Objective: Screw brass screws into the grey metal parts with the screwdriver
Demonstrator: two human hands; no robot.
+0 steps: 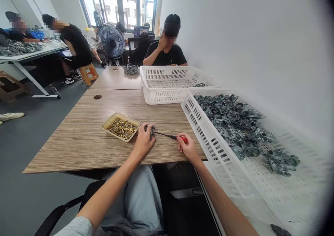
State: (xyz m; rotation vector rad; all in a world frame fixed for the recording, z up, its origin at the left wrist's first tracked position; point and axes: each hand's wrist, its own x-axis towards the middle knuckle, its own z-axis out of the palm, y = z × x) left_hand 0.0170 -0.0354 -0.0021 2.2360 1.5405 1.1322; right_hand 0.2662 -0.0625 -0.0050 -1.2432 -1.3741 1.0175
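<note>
Grey metal part (151,134), mostly hidden, gripped in left hand (144,139), dark-shafted, red-handled screwdriver (172,136) pinched in right hand (189,148)

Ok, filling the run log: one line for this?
left hand: holds metal part | right hand: holds screwdriver, aimed at part | brass-coloured pieces: in tub

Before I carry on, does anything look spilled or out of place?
Nothing stands out: brass-coloured fittings sit in their tub, metal castings lie in the near crate, and the right hand points the screwdriver at the metal part in the left hand.
</note>
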